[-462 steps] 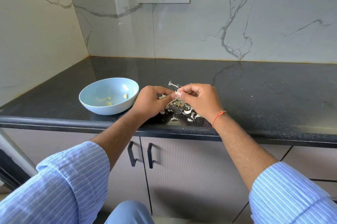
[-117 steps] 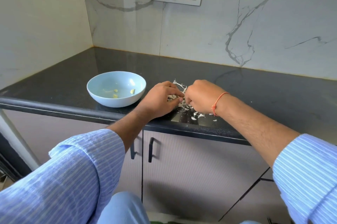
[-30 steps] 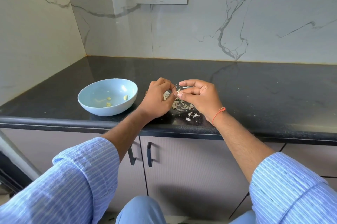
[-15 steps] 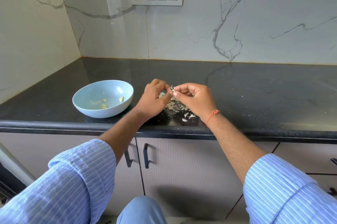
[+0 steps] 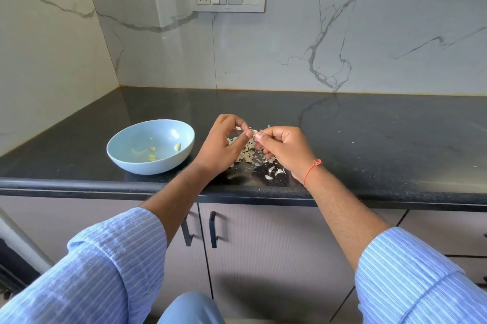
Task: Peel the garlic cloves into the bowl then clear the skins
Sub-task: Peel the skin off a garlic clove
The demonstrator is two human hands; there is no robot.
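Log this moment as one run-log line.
phase: peeling | left hand and right hand: pinch garlic clove over skins pile | bowl: three peeled cloves inside | skins: not yet cleared

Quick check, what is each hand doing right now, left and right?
Left hand: fingers curled, pinching the garlic clove over the skins.
Right hand: fingers curled, pinching the same clove.

The bowl (image 5: 150,146) sits on the surface (image 5: 369,139), left of the skins (image 5: 253,156). Peeled cloves (image 5: 152,157) lie in it. Both hands meet above the skins, left hand (image 5: 220,146) nearer the bowl, right hand (image 5: 283,151) beside it.
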